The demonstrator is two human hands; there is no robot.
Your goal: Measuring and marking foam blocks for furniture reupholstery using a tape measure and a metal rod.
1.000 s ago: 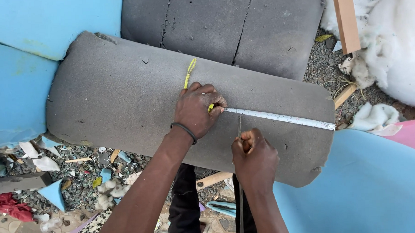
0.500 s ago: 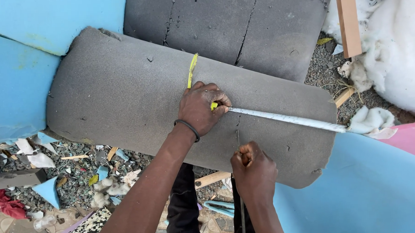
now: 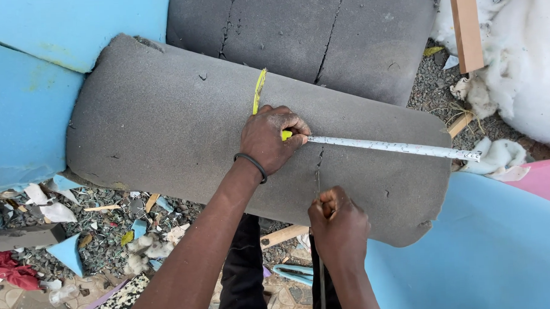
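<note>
A rounded grey foam slab lies mid-frame, pitted and cracked. One white measuring tape runs from centre toward 3 o'clock. The left hand pinches its yellow end. At 5 o'clock, the right hand is fisted around a thin tool. Two blue foam pieces flank it.

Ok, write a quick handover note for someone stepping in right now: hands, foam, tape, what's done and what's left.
Left hand: pressed on the grey foam slab, pinning the tape measure, which runs right to the slab's end.
Right hand: closed in a fist around a thin tool at the slab's near edge; what the tool is cannot be told.
Done: tape laid out along the slab; a thin line shows in the foam between the tape and the right hand.
Left: the slab is still in one piece.
</note>
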